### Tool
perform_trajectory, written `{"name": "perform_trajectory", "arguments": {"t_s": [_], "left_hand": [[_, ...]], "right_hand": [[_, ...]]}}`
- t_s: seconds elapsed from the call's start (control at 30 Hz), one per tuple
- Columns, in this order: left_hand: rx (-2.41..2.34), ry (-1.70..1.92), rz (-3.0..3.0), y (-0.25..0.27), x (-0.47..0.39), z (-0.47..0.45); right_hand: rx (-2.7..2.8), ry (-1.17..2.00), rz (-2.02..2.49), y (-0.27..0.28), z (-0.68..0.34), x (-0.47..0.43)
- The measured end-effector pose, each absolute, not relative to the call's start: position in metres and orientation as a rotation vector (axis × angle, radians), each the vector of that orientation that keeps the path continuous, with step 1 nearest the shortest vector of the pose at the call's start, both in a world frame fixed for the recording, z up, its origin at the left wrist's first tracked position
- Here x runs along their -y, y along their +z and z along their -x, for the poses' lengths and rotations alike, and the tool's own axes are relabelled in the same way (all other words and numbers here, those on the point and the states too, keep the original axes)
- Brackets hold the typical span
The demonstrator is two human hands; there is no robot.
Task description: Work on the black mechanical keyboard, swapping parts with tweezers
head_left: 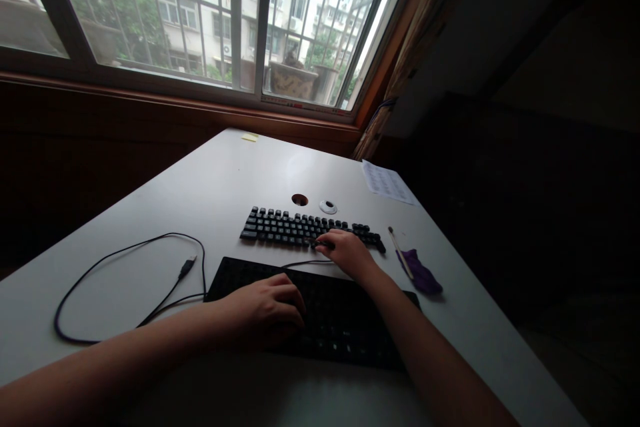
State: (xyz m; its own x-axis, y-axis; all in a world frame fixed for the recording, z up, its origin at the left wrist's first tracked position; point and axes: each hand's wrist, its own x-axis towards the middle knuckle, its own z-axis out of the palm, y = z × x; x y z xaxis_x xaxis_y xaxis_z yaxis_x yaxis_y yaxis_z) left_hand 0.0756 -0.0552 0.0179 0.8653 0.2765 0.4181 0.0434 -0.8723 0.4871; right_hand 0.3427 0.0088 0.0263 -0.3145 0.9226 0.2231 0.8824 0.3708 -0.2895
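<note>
A black keyboard [345,320] lies in front of me, its surface too dark to make out most of the keys. My left hand [277,300] rests over its left half with curled fingers, and the fingertips are hidden in shadow. Beyond the keyboard, loose black keycaps [277,227] stand in rows like a keyboard layout. At the near edge of these rows my right hand [345,250] pinches a small dark piece, apparently a keycap [326,244], partly covered by the fingers.
The keyboard's cable [187,235] loops to the left, its USB plug [187,268] on the white table [200,180]. A brush [401,255] lies against a purple cloth [423,273] at right. Farther back are a cable hole [300,200], its round cover [329,207] and printed paper [387,181].
</note>
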Motion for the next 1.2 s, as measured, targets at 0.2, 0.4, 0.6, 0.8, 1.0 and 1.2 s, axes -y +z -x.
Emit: {"name": "perform_trajectory", "arguments": {"t_s": [0.2,0.4,0.6,0.8,1.0,1.2], "left_hand": [[-0.237,0.654,-2.564,0.017,0.055,-0.075],[-0.23,0.64,-2.568,0.018,0.055,-0.075],[-0.245,0.619,-2.569,0.02,0.056,-0.075],[-0.24,0.638,-2.569,0.02,0.056,-0.075],[-0.235,0.635,-2.575,0.02,0.055,-0.075],[-0.248,0.62,-2.572,0.018,0.055,-0.075]], "right_hand": [[2.279,0.153,1.579,0.029,-0.343,-0.008],[2.289,0.124,1.598,0.026,-0.341,-0.009],[2.281,0.101,1.588,0.031,-0.341,-0.008],[2.294,0.1,1.551,0.03,-0.339,-0.007],[2.292,0.086,1.56,0.022,-0.338,-0.011],[2.284,0.092,1.55,0.023,-0.339,-0.012]]}}
